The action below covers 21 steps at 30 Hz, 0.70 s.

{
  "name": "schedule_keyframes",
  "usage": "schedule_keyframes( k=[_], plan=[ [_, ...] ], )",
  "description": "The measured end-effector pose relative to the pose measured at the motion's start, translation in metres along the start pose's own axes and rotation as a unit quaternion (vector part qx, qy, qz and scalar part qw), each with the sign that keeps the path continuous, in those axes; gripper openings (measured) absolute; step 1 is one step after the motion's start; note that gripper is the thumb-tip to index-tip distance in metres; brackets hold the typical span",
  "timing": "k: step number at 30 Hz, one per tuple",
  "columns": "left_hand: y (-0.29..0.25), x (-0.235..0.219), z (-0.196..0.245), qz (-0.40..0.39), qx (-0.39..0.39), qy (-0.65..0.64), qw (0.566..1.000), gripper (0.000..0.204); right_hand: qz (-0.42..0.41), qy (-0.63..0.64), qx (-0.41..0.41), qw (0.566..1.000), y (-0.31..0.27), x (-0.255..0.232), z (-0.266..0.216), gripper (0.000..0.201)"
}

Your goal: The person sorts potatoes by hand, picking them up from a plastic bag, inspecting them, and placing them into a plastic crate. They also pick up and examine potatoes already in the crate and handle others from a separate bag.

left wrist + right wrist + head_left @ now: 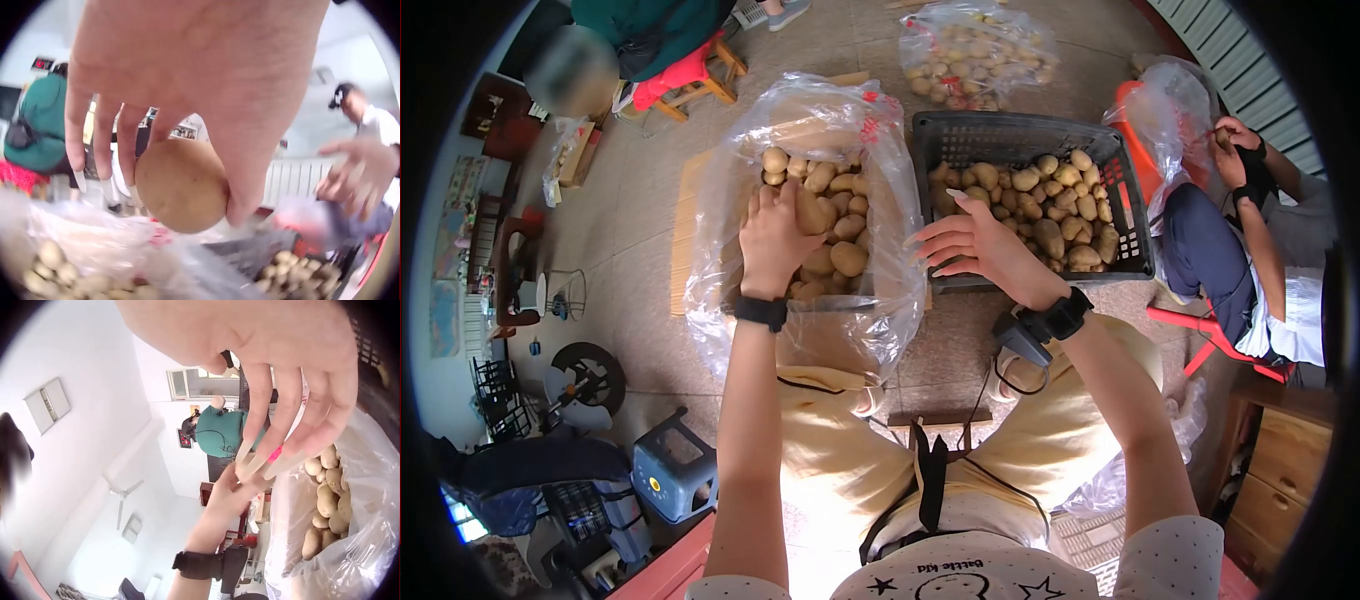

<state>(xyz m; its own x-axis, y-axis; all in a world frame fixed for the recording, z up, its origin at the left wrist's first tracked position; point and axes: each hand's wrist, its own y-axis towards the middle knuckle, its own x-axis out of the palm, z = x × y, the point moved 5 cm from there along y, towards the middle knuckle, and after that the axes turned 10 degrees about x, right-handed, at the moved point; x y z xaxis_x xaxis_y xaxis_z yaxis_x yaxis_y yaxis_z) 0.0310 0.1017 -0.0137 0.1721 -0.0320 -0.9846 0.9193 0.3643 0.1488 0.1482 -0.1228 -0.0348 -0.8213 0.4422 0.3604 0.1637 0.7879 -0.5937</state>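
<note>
My left hand is above the plastic-lined box of potatoes. It grips one potato between thumb and fingers, clear of the pile in the left wrist view. Other potatoes lie heaped in the box beneath. My right hand hovers over the near left corner of the black crate, its fingers extended toward the box and nothing in its grasp. Inside that crate is another heap of potatoes. The clear plastic liner folds out over the box's rim.
Behind the crate lies a clear bag of potatoes. At the right, a seated person holds a small item beside an orange container. Another person sits on a wooden stool at the far left. A blue stool stands near my left arm.
</note>
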Motion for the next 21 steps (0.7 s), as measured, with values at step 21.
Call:
schedule_keyframes(
  k=[21],
  plan=[
    [-0.028,0.082,-0.12,-0.129,-0.122,0.02,0.984,0.066,0.041,-0.06,-0.021,0.997,0.002,-0.008,-0.007,0.061]
  ],
)
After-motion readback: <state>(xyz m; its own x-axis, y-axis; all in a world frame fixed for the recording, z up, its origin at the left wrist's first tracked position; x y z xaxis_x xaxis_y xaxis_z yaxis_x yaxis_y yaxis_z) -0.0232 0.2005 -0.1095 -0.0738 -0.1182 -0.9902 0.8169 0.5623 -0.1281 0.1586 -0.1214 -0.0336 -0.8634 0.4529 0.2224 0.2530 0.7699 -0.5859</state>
